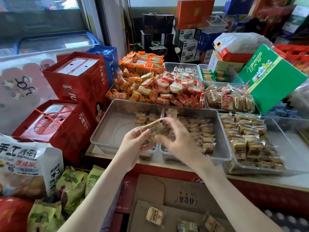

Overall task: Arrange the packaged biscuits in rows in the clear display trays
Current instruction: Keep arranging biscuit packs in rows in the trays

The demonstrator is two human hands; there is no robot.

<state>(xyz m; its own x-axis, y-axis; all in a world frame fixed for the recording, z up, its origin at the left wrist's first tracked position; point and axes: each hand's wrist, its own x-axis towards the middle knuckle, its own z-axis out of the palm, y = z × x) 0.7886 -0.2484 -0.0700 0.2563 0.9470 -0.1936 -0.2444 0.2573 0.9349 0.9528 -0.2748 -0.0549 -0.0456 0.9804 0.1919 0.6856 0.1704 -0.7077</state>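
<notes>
Packaged biscuits (154,129) are in hand as a short stack, but I'll read the counter from the left first. The left clear tray (107,129) has a wide bare floor on its left side and only a few packets (145,118) lined up towards its right wall, so I judge that is where rows need building. Above its near right corner my left hand (133,148) clamps the stack, thumb on top and fingers curled beneath, with the packets lying flat against one another. My right hand (178,141) meets the stack's right end with its fingers spread apart. It is blurred, and I cannot tell whether forefinger and thumb have pinched a packet or only touch it. To do this step well I would peel one packet at a time off that end and keep the left grip firm enough that the rest do not fan out. Each packet should go down the same way up as its neighbours, tight against the last one. Just to the right, the middle tray (222,144) carries several neat rows (200,131), a good pattern to match. Further right, a third tray (250,171) is packed with gold packets (242,144); I would keep the kinds unmixed.
</notes>
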